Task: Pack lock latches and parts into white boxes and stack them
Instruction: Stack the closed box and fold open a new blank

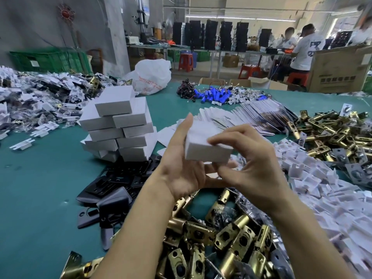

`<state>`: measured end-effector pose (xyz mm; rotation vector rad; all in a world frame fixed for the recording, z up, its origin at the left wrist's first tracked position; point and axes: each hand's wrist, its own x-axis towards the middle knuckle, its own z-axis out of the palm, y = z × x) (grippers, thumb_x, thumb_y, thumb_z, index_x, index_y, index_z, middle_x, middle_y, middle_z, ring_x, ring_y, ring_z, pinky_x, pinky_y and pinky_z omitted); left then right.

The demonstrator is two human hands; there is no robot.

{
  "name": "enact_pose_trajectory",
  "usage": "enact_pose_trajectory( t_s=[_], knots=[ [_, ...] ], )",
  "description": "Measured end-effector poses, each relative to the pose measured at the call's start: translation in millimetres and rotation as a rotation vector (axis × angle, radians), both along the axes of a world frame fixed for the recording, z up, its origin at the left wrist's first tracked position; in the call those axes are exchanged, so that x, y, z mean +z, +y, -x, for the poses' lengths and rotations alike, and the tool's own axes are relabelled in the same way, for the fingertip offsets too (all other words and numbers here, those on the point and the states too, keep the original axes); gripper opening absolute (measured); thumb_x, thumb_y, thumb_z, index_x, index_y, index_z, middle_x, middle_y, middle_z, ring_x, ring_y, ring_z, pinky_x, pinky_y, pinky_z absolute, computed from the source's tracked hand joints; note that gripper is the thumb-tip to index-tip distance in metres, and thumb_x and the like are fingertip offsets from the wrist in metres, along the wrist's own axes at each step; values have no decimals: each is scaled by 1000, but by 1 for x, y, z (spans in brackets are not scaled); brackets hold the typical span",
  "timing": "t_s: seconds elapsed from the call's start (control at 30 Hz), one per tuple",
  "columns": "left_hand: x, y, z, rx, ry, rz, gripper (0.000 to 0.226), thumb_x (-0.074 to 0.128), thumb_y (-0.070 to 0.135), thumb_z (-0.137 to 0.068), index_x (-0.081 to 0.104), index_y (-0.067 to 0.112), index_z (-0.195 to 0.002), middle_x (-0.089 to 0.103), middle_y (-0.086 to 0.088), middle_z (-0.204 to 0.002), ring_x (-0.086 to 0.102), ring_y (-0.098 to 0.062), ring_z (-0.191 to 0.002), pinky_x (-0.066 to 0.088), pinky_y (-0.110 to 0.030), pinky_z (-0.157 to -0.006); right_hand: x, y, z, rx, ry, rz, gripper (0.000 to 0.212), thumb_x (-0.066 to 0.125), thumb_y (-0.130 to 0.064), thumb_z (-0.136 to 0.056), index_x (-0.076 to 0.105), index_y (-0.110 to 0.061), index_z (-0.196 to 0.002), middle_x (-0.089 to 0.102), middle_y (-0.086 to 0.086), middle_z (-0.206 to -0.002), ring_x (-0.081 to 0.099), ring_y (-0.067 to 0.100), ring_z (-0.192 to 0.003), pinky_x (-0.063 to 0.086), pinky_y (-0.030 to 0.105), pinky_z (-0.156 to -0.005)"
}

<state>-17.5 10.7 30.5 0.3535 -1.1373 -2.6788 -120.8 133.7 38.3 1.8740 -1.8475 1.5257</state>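
Observation:
A closed white box (pixel 205 147) is held in the air above the table's middle. My left hand (pixel 181 164) cups it from the left and below, thumb up along its side. My right hand (pixel 251 158) grips its right end, fingers curled over the top edge. To the left rises a stack of several white boxes (pixel 118 125). Brass lock latches (pixel 217 238) lie heaped under my forearms, and more brass latches (pixel 332 133) are piled at the right. Black strike plates (pixel 114 186) sit below the stack.
Flat unfolded box blanks (pixel 241 119) fan out behind the box. White plastic parts (pixel 322 188) cover the right side; bagged parts (pixel 40 103) fill the far left. Blue batteries (pixel 213 95) and a white plastic bag (pixel 151 77) lie at the back. People work at far tables.

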Motion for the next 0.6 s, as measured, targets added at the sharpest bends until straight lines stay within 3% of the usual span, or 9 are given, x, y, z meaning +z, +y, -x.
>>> enact_pose_trajectory(
  t_s=[0.07, 0.13, 0.2, 0.3, 0.4, 0.5, 0.6],
  knots=[
    [-1, -5, -3, -16, 87, -118, 83, 52, 73, -84, 53, 14, -143, 62, -16, -121, 55, -37, -122, 50, -54, -93, -1, -1, -2, 64, -6, -40, 53, 75, 15, -69, 69, -25, -103, 60, 3, -106, 60, 6, -100, 53, 17, -79],
    [-1, -8, -2, 40, 87, -137, 83, 61, 67, -80, 54, 12, -142, 59, -15, -124, 53, -34, -124, 44, -60, -100, -2, -1, -2, 127, -159, -123, 41, 77, 10, -73, 72, -21, -100, 64, 1, -109, 64, 13, -101, 58, 27, -80],
    [-1, -7, 1, 155, 5, -107, 73, 70, 58, -73, 63, 5, -123, 66, -13, -106, 63, -31, -106, 51, -60, -92, -4, -1, 0, 91, -274, -202, 29, 76, 1, -79, 71, -19, -99, 68, -3, -108, 65, 8, -101, 59, 29, -80],
    [-3, -5, 4, 315, -111, -68, 62, 79, 47, -59, 68, 3, -101, 67, -8, -80, 66, -22, -79, 60, -51, -71, -4, 0, 3, -31, -166, -420, 8, 73, -20, -84, 66, -20, -88, 67, -11, -90, 62, -3, -89, 52, 25, -74],
    [-4, -4, 4, 371, -130, -36, 71, 87, 32, -48, 66, 6, -111, 64, -8, -86, 66, -22, -75, 58, -47, -57, 2, 3, 1, -39, -10, -663, 14, 72, -41, -82, 64, -29, -82, 60, -13, -98, 55, -6, -91, 46, 13, -76],
    [-7, -6, 5, 419, -115, 46, 80, 89, 26, -41, 61, 17, -116, 71, 0, -79, 70, -15, -71, 58, -46, -56, 9, 10, -6, -52, 102, -830, 30, 73, -58, -72, 59, -35, -85, 47, -15, -110, 46, -4, -101, 32, 4, -76],
    [-11, -10, 7, 606, -155, 145, 93, 89, 26, -31, 52, 22, -116, 71, 8, -84, 71, -11, -69, 60, -40, -56, 13, 15, -16, -54, 185, -956, 43, 74, -66, -67, 56, -34, -90, 45, -15, -106, 44, 4, -101, 38, 17, -77]
  ],
)
